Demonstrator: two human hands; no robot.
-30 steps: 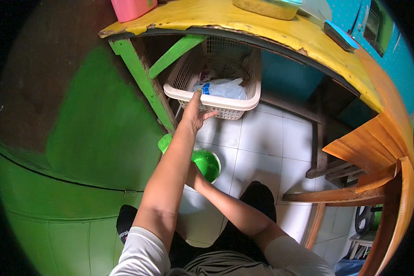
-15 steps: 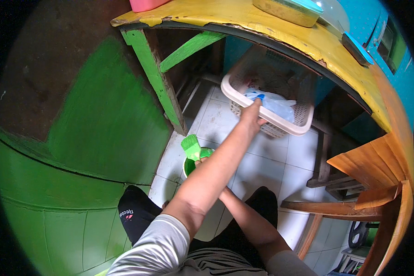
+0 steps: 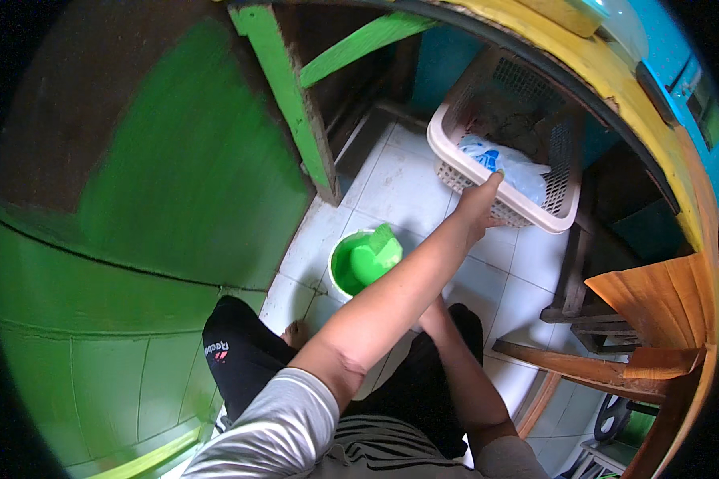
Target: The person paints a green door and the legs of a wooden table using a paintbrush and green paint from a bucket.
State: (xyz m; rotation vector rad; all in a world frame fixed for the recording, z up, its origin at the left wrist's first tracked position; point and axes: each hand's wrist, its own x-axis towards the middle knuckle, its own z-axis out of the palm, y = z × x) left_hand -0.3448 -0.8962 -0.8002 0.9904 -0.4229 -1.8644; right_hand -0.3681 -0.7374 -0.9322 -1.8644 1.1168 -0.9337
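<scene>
One bare left hand (image 3: 479, 206) is closed on the near rim of a pale pink, rectangular plastic basket (image 3: 531, 209) with lattice walls, thumb lapped over the top edge beside a translucent white-and-blue plastic bag (image 3: 523, 176) lying inside, below a yellow-painted surface (image 3: 587, 60). To the left of that forearm, a round white bucket (image 3: 342, 259) coated inside with bright green paint stands on the white tiled floor (image 3: 391, 188), a flat paintbrush (image 3: 385, 238) with green-soaked bristles showing over its opening. The right hand (image 3: 434, 318) is mostly hidden behind the left forearm, so its openness and any hold cannot be told.
</scene>
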